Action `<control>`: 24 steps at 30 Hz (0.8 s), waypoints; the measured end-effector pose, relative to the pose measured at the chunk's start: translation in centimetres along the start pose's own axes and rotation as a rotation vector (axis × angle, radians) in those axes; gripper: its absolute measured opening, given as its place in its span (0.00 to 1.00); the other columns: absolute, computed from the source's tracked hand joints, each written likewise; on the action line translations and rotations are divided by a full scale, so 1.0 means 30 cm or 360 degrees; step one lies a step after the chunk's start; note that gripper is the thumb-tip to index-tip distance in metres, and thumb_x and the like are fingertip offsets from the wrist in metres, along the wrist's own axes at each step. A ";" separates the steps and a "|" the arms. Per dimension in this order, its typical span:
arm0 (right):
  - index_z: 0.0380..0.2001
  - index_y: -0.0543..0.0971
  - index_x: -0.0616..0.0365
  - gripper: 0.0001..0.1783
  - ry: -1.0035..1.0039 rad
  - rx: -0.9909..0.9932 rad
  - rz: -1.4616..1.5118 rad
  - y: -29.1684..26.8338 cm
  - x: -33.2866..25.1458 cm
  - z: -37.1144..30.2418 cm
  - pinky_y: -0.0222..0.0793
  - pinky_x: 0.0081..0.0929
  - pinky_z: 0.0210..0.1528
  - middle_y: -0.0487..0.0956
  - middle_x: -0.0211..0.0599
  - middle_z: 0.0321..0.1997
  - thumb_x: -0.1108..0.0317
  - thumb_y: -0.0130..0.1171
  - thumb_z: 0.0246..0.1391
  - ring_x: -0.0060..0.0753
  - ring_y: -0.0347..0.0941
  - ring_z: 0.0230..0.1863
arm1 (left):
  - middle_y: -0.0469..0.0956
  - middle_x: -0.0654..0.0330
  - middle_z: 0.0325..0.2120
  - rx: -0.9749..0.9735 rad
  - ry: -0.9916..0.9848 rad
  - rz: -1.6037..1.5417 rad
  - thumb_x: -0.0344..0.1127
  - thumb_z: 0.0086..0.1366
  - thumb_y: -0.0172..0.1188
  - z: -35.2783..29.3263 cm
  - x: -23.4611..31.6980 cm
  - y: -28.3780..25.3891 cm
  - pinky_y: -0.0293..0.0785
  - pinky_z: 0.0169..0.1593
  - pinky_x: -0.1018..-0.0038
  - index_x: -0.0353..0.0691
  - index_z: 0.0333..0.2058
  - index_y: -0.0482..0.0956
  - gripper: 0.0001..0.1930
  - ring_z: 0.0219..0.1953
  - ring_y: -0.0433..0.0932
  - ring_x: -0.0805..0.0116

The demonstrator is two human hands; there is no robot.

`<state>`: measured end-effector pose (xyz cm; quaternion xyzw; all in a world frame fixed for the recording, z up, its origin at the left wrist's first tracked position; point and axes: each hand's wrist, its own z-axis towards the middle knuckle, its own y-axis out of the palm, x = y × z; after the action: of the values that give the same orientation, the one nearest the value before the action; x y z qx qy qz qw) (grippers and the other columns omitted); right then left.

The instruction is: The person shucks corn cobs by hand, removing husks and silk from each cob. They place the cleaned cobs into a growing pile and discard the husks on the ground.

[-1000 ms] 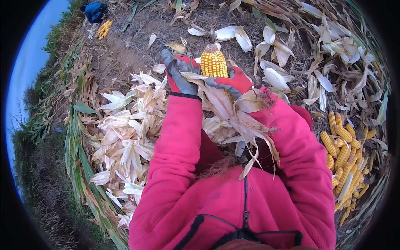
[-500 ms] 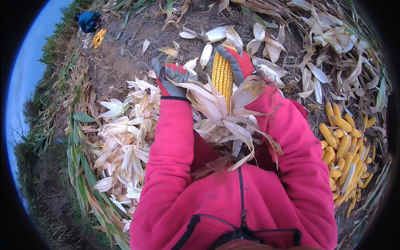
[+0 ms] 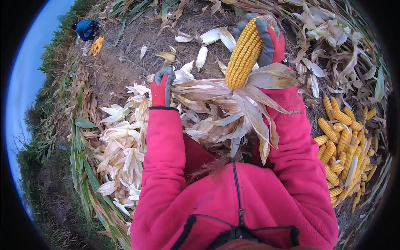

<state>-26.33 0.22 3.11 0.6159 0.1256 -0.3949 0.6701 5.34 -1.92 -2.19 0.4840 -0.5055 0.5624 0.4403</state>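
In a red and grey glove, my right hand (image 3: 271,43) wraps round the upper part of a yellow ear of corn (image 3: 243,56), held tilted with its tip up. Dry, pale husks (image 3: 260,98) are peeled back and hang from the cob's lower end over my right forearm. My left hand (image 3: 162,86), gloved alike, is a closed fist to the left of the ear. From it a strip of husk (image 3: 200,88) stretches across to the base of the cob.
A heap of stripped husks (image 3: 125,143) lies at my left, and a pile of bare yellow ears (image 3: 343,146) at my right. Cut stalks (image 3: 85,166) edge the dirt ground (image 3: 112,66). A person in blue (image 3: 86,29) is at the far left beside a small corn pile (image 3: 97,46).
My right hand has moved up and right with the ear, tilting it rightward. My left hand has drawn away to the left and lower, stretching the husk between them.
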 end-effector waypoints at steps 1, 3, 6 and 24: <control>0.43 0.73 0.62 0.20 0.0041 -0.0190 0.0018 -0.018 0.014 0.002 0.74 0.28 0.36 0.79 0.40 0.35 0.65 0.64 0.48 0.32 0.78 0.34 | 0.76 0.59 0.36 -0.0071 0.0139 -0.0067 0.37 0.60 0.60 -0.012 0.008 0.044 0.70 0.44 0.78 0.35 0.42 0.73 0.15 0.38 0.74 0.72; 0.43 0.72 0.60 0.22 0.0051 -0.0207 -0.0243 -0.051 0.079 0.000 0.73 0.27 0.38 0.78 0.37 0.37 0.67 0.66 0.44 0.26 0.76 0.35 | 0.73 0.55 0.45 -0.0214 0.0422 -0.0201 0.32 0.57 0.61 -0.039 0.031 0.162 0.67 0.54 0.73 0.33 0.49 0.69 0.21 0.48 0.73 0.67; 0.43 0.72 0.59 0.21 -0.0387 -0.0390 -0.0740 -0.033 0.140 -0.018 0.71 0.20 0.40 0.76 0.32 0.39 0.69 0.67 0.45 0.19 0.73 0.35 | 0.70 0.52 0.51 -0.0685 0.0536 -0.0157 0.29 0.49 0.65 -0.127 0.068 0.297 0.63 0.59 0.68 0.33 0.57 0.61 0.35 0.55 0.69 0.63; 0.47 0.69 0.62 0.28 0.0158 -0.0085 -0.0043 -0.063 0.286 0.054 0.71 0.22 0.41 0.78 0.36 0.38 0.61 0.67 0.46 0.26 0.76 0.38 | 0.80 0.52 0.32 -0.0584 0.0403 0.0979 0.47 0.38 0.71 -0.142 -0.107 0.323 0.74 0.40 0.64 0.39 0.38 0.77 0.28 0.36 0.79 0.55</control>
<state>-22.53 -4.37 -3.53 0.6150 0.1775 -0.3694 0.6737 -4.16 1.32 -6.83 0.1493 -0.6611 0.6239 0.3892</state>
